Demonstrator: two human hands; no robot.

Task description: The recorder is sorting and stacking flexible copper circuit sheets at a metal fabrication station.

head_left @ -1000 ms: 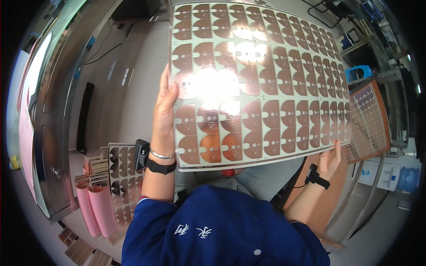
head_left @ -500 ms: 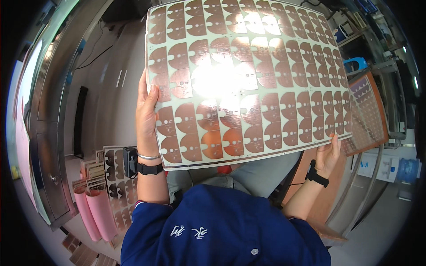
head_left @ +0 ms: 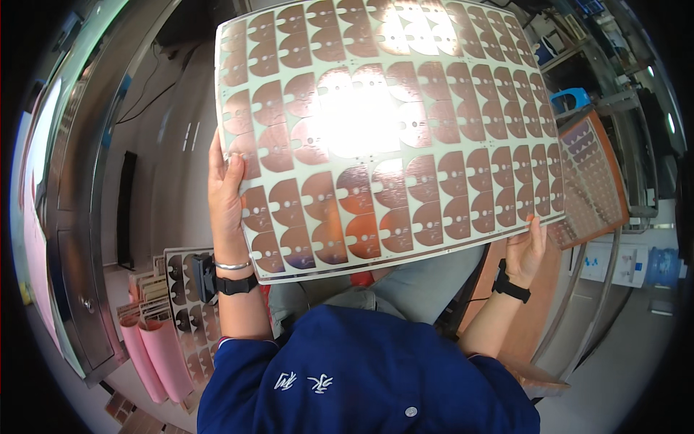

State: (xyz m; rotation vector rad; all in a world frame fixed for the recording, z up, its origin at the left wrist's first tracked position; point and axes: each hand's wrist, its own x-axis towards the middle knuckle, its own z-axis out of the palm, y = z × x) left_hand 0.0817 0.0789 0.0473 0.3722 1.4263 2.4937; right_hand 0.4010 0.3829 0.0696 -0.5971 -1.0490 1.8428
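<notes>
Copper-patterned panel (head_left: 394,148) is held up between both hands; from my view, I see left hand (head_left: 226,194) gripping its left edge, right hand (head_left: 526,249) holding lower edge near right corner.

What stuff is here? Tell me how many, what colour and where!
Patterned panel: one, copper and pale green, centre
Standing panel: one, dark and copper, lower left
Curved sheets: two, pink, lower left
Metal cabinet: one, grey, left
Orange-edged panel: one, pinkish, right
Plastic object: one, blue, upper right
Water bottle: one, blue, right
Bracelet: one, silver, left wrist
Wristbands: two, black, both wrists
Shirt: one, blue, bottom
Left hand: one, bare, patterned panel's left edge
Right hand: one, bare, its lower edge
</notes>
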